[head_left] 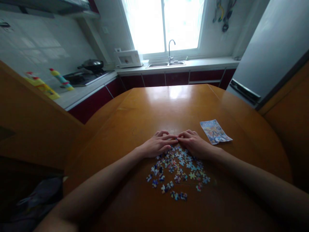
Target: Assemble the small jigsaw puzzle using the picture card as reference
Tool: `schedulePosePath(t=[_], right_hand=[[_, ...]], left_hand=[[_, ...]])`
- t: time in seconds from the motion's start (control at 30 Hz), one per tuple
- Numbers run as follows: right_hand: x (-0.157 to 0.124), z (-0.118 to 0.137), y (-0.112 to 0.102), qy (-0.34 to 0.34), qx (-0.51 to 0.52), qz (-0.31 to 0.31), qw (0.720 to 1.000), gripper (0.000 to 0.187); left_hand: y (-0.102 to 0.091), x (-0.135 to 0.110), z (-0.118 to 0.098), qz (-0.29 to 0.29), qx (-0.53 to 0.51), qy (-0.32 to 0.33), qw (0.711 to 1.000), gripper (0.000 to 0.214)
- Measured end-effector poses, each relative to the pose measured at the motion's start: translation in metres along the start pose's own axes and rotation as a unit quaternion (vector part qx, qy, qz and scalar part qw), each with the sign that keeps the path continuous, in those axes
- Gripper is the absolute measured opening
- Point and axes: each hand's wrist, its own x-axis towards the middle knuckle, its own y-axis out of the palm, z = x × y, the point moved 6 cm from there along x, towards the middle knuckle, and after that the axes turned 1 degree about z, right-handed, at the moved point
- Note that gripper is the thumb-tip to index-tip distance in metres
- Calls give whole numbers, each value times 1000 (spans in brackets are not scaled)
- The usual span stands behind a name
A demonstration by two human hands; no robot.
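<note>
Many small jigsaw puzzle pieces (175, 162) lie in a loose, spread-out heap on the wooden table (154, 111). My left hand (159, 143) rests at the heap's far left edge, its fingers stretched toward the right and its thumb apart from them. From the other side, my right hand (193, 143) reaches in with bent, slightly spread fingers. The fingertips of both hands meet or nearly meet beyond the pieces. Whether a piece is between the fingertips is too small to tell. To the right of my right hand lies a colourful picture sheet (214, 131).
A counter (205, 62) with a sink (166, 64) and a white microwave (128, 59) runs under the window. At left are a wok (93, 64) on the stove and several yellow bottles (44, 87). A fridge (270, 51) stands at right.
</note>
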Motion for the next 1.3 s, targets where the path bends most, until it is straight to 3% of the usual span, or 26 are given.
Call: schedulePosePath(t=[0.33, 0.43, 0.6, 0.87, 1.3], right_hand=[[0, -2, -4, -6, 35, -5, 999, 47], [1, -4, -9, 0, 52, -33, 998, 39], [1, -15, -22, 21, 71, -125, 989, 23], [-7, -27, -41, 36, 95, -184, 978, 21], [-14, -31, -69, 66, 116, -214, 968, 20]], left_hand=[[1, 0, -1, 21, 23, -9, 999, 45], [0, 1, 0, 14, 20, -16, 1000, 45], [-4, 2, 5, -17, 26, -58, 998, 43], [-14, 0, 20, -121, 38, -161, 979, 44], [-16, -1, 22, -157, 27, -153, 975, 34]])
